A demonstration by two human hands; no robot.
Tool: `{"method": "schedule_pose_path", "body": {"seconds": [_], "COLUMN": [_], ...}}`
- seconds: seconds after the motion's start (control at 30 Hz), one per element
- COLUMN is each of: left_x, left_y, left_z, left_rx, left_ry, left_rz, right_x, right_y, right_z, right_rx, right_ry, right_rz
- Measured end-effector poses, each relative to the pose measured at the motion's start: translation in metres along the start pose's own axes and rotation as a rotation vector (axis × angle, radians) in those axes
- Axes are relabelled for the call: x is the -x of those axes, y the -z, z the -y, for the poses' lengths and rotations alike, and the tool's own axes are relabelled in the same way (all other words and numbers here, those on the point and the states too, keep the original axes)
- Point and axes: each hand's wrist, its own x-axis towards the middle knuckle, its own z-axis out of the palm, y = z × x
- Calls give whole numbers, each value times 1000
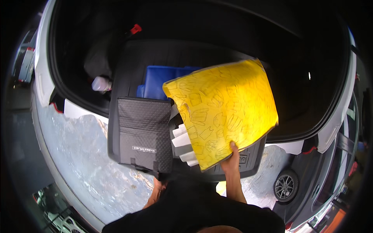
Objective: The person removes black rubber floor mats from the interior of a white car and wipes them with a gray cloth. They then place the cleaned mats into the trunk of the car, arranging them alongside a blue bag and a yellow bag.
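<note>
A large yellow bag (229,112), printed with line drawings of gloves and clothing, lies tilted over the right part of the cargo floor. My right hand (230,159) grips its lower edge, thumb on top and fingers underneath. White strips (182,140) show beside the bag's left edge; what they belong to is unclear. To the left sits a black folded case (143,132) with a textured surface and a small label. My left hand (159,185) is at the case's near edge, its fingers mostly hidden. Behind both lies a blue flat item (159,79), partly covered by the yellow bag.
All this rests on a black cargo mat (112,143) in an open car trunk. A whitish bottle-like container (101,84) lies at the left, and a red seat-belt buckle (136,29) shows farther back. Another car's wheel (286,186) stands at the lower right.
</note>
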Motion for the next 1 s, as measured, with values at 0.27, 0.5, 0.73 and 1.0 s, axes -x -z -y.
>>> {"method": "schedule_pose_path", "body": {"seconds": [0.27, 0.5, 0.73, 1.0], "left_x": [-52, -71, -60, -60], "left_y": [-3, -23, -8, 10], "left_z": [-23, -51, -158, -295], "left_rx": [-68, 192, 248, -222], "left_ry": [-138, -229, -562, -826], "left_rz": [96, 277, 139, -154], "right_x": [55, 97, 35, 63], "right_y": [90, 209, 221, 223], "right_z": [7, -12, -78, -89], "right_rx": [760, 179, -100, 234], "right_ry": [-189, -285, 210, 653], "right_rz": [-39, -687, -725, -474]}}
